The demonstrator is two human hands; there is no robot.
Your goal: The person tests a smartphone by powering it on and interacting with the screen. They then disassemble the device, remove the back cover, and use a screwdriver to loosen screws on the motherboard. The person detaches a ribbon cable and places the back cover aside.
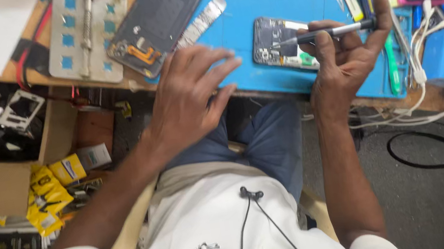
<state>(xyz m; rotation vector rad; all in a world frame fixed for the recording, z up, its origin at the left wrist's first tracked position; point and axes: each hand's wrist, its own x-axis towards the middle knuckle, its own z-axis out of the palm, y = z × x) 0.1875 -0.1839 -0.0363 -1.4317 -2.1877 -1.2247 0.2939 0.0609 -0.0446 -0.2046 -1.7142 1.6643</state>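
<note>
The right hand (346, 56) has its grip closed on a slim metal screwdriver (333, 32), held level with the tip pointing at the opened phone body (279, 44) that lies on the blue mat (249, 0) near the front edge of the surface; the left hand (190, 97) is spread with nothing in it, fingertips at the mat's edge just left of the phone. To work a screw well, the bare hand would best press the phone flat while the driver stands upright on the screw head. The screw itself is too small to make out, the fingers cover part of the phone's right side, and the second opened phone (156, 21) farther back is partly cut off
</note>
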